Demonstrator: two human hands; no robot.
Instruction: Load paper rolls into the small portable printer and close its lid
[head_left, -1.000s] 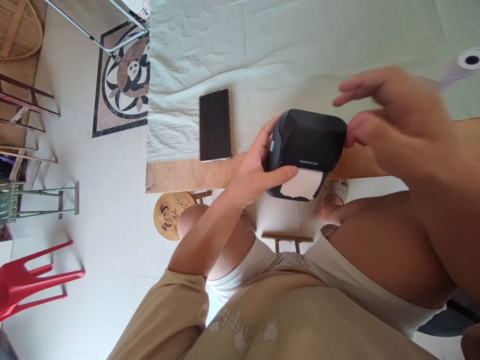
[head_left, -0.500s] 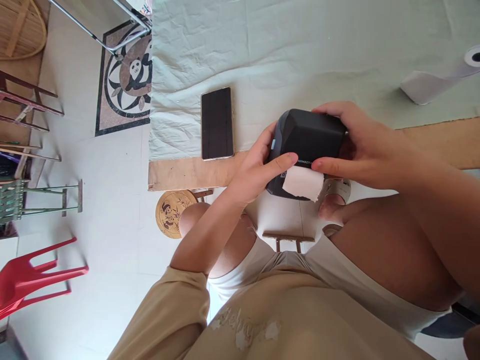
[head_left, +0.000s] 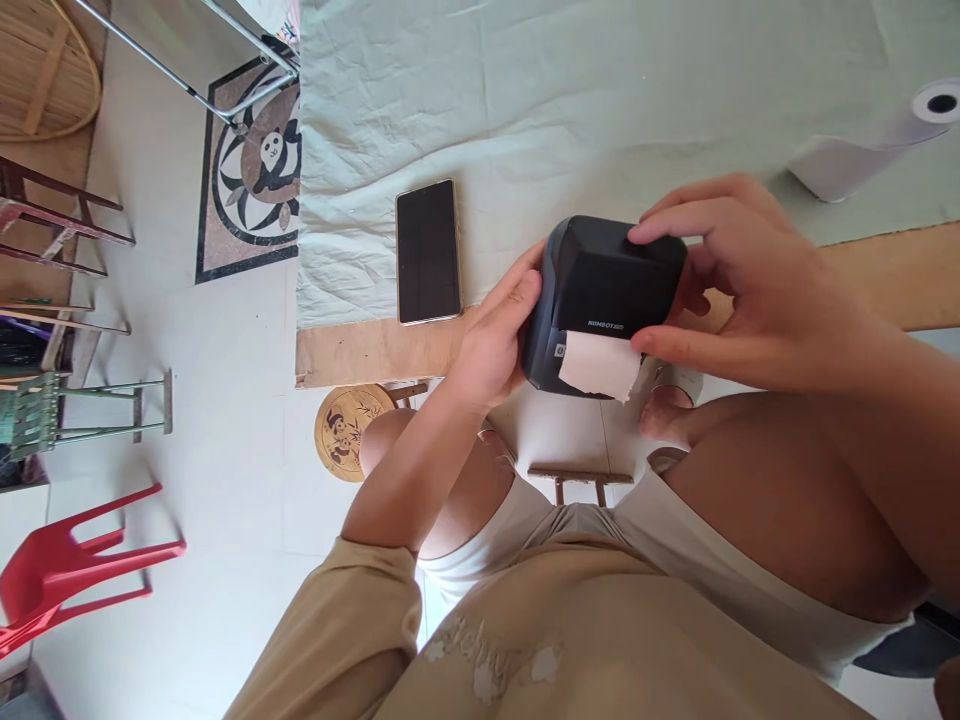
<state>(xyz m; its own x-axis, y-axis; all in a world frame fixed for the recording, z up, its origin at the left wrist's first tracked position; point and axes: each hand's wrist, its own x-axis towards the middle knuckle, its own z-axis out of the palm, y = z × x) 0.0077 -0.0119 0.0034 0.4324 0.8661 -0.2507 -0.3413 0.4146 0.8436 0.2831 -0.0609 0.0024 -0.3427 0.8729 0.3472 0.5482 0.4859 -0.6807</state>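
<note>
- Just at the near edge of the surface (head_left: pixel 360 350), a black label printer (head_left: pixel 604 300) is held between both hands, partly past the edge.
- Left hand (head_left: pixel 491 340) cups the printer's left side, grip closed around it, fingers on its rounded corner.
- Right hand (head_left: pixel 750 280) clamps the printer's right end, forefinger on top, thumb underneath beside the white paper strip (head_left: pixel 598 364) sticking out of the front slot.
- A dark smartphone (head_left: pixel 428 251) lies flat on the pale cloth (head_left: pixel 525 100), near the printer's left.
- A paper roll (head_left: pixel 862 145), probably label stock, lies far right on the cloth.
</note>
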